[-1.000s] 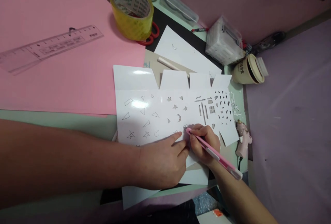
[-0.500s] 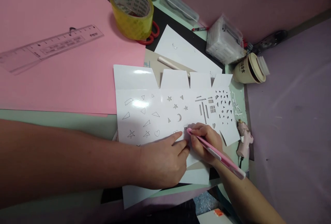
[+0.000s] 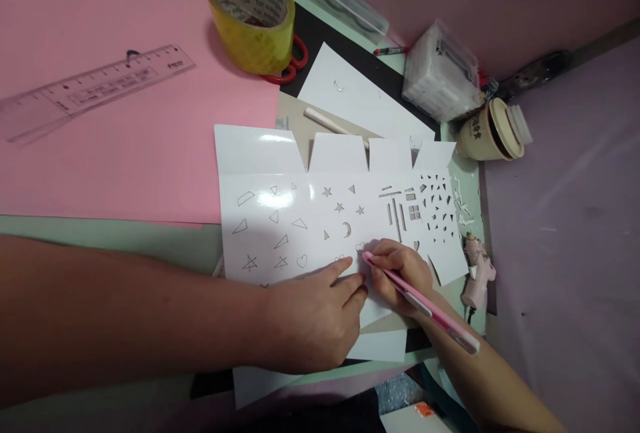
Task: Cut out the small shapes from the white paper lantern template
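Note:
A white paper sheet [image 3: 320, 203] with flaps along its upper edge bears drawn outlines and cut-out stars, triangles, bars and a moon. My left hand [image 3: 320, 309] presses on its lower middle with the fingers spread and nothing gripped. Close to those fingertips, my right hand [image 3: 403, 273] holds a pink pen-like cutter [image 3: 425, 303]. The cutter's tip meets the paper at a small drawn heart [image 3: 360, 247]. Its blade is too small to make out clearly.
Upper left, a clear ruler [image 3: 100, 89] lies on pink paper [image 3: 150, 173]. Yellow tape [image 3: 255, 43] rests by red-handled scissors [image 3: 299, 59]. Along the right stand a clear box [image 3: 443, 76], a lidded cup [image 3: 483, 136] and a pink glue gun [image 3: 477, 273].
The view has shifted slightly. The cutter's tip has moved a little down beside the small heart, and both hands keep their places on the sheet.

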The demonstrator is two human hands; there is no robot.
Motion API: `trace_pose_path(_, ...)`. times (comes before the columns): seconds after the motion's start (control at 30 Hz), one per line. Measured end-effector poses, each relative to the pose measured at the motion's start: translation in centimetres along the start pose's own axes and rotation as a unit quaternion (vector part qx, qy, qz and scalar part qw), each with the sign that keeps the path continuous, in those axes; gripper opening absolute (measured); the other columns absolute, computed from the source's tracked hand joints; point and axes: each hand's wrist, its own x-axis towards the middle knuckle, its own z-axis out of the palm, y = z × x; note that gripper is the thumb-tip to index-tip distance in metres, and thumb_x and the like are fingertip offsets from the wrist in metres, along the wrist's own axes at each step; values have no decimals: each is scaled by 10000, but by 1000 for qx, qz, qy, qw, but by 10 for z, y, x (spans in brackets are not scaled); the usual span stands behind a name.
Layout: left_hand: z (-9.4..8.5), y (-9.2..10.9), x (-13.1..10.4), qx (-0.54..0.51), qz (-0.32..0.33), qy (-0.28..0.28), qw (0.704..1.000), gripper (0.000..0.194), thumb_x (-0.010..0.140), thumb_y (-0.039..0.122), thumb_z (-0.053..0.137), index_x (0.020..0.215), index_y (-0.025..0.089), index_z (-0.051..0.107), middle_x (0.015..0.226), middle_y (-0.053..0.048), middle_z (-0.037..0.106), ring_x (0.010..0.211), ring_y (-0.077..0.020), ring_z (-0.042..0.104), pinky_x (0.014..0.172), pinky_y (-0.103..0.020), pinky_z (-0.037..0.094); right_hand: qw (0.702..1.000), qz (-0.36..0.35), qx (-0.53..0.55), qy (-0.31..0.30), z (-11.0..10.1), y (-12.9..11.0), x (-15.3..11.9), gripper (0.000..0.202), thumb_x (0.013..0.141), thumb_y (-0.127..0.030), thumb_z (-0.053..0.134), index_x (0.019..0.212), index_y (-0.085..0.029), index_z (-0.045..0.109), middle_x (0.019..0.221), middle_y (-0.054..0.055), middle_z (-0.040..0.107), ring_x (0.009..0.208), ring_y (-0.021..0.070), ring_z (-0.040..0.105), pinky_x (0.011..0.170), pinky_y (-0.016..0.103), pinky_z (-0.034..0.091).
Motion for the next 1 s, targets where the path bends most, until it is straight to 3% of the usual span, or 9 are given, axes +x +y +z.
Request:
trace_pose_path(0.3, 0, 1, 0, 1, -3, -4, 1000, 211, 876, 165, 535, 936, 88, 723, 1121, -196, 703, 1081, -318, 635, 1047, -543, 434, 1000, 3, -1, 5, 0, -1, 0, 199, 860, -153, 523, 668, -203, 512, 596, 14, 567, 484, 122, 514, 469, 250, 371)
trace_pose_path(0.47, 0, 1, -1, -16, -17, 11, 1000, 185, 878, 164, 558, 955, 104, 714, 1117, -176, 710, 1088, -285, 636, 1088, -514, 401, 997, -73, 6, 25, -2, 1, 5, 154, 836, -116, 525, 731, -225, 495, 611, -7, 565, 491, 127, 523, 448, 242, 376)
trace_pose_path(0.6, 1, 2, -1, -30, -26, 26, 999, 170, 870, 166, 583, 956, 100, 714, 1123, -185, 708, 1098, -286, 633, 1091, -508, 402, 992, -119, -31, 3, -7, 7, 10, 194, 821, -75, 514, 705, -226, 474, 601, -12, 565, 498, 128, 515, 459, 248, 380)
trace_pose_path(0.77, -1, 1, -1, -16, -12, -5, 1000, 186, 872, 181, 579, 967, 109, 721, 1160, -180, 698, 1102, -292, 628, 1077, -513, 421, 993, -112, -14, -40, -7, 17, 13, 232, 851, -105, 539, 666, -223, 466, 538, -31, 475, 487, 118, 453, 469, 258, 364)
trace_pose_path(1.0, -3, -1, -1, -15, -13, 11, 1000, 173, 859, 165, 576, 938, 124, 725, 1127, -168, 709, 1079, -284, 635, 1073, -510, 434, 993, -104, 36, -32, -4, 26, 7, 167, 903, -167, 550, 757, -232, 500, 623, -16, 520, 525, 126, 468, 489, 270, 384)
